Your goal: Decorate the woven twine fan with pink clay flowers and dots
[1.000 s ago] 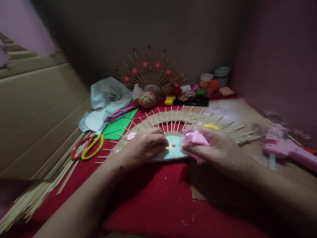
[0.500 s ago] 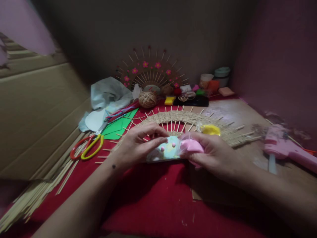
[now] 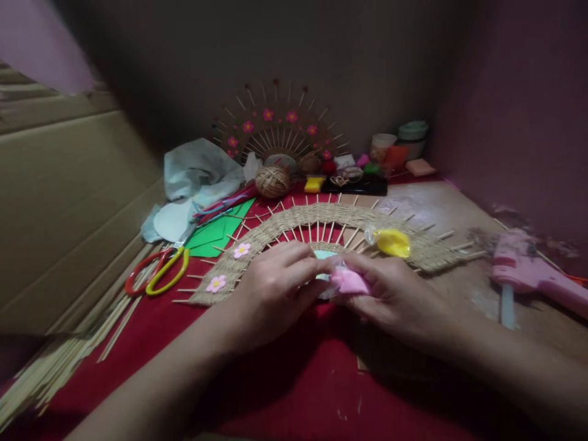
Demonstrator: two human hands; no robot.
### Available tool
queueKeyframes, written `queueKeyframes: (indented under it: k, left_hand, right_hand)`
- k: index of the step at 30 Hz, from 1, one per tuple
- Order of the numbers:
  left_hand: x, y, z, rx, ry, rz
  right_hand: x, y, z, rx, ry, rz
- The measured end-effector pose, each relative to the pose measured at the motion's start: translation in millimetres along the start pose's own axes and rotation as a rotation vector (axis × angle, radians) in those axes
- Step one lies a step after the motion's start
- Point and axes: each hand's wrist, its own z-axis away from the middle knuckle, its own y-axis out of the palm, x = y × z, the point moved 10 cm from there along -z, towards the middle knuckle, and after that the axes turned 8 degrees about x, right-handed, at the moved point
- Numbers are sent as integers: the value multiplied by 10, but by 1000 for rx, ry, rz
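Observation:
My right hand [image 3: 390,297] is closed around a lump of pink modelling clay [image 3: 353,283] in a clear plastic wrapper. The fingers of my left hand [image 3: 280,278] are pinched together at the wrapper's near end, touching the pink clay. Behind my fingers, a pale mint-green piece [image 3: 324,255] at the middle of a woven fan-shaped frame [image 3: 298,214] shows only in part. Two pink flowers with yellow centres, an upper flower [image 3: 241,250] and a lower flower [image 3: 216,283], lie on the left of the weave. On its right side rests yellow clay [image 3: 392,243] in plastic.
Scissors [image 3: 158,272], green sheets [image 3: 215,233] and thin sticks [image 3: 68,367] lie to the left. A pink glue gun [image 3: 528,266] is at the right. Behind stand a twine ball [image 3: 272,182], a black tray [image 3: 367,185], a cup [image 3: 383,147] and a finished flowered fan [image 3: 280,125].
My left hand has moved right, from over the mint-green piece with small pink dots to the pink clay. Flowers on the left of the weave have come into view.

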Motion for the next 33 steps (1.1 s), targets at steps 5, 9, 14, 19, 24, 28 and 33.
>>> queueKeyframes:
  k: [5,9,14,19,24,28,33]
  left_hand:
    - [-50,42,13,-33,54,-80]
    - [-84,50,8,-36,49,-34]
    - [-88,-4,-15,-14,0,100]
    - [325,198,101,195,-367,865]
    - [542,183,136,4,-404,1444]
    - [608,262,110,-14,-463,1459]
    - [603,252,91,-41,-454,1481]
  right_hand:
    - [60,29,20,24,-36,13]
    - [106,54,17,40,-83,3]
    - [187,45,8,42,-128,-39]
    - [208,7,19,47,-126,-116]
    - [84,-59,-6,-2,-66,-159]
    - [83,-61,-11,-4,-63,-164]
    - [132,-103,4,-38,-105,-184]
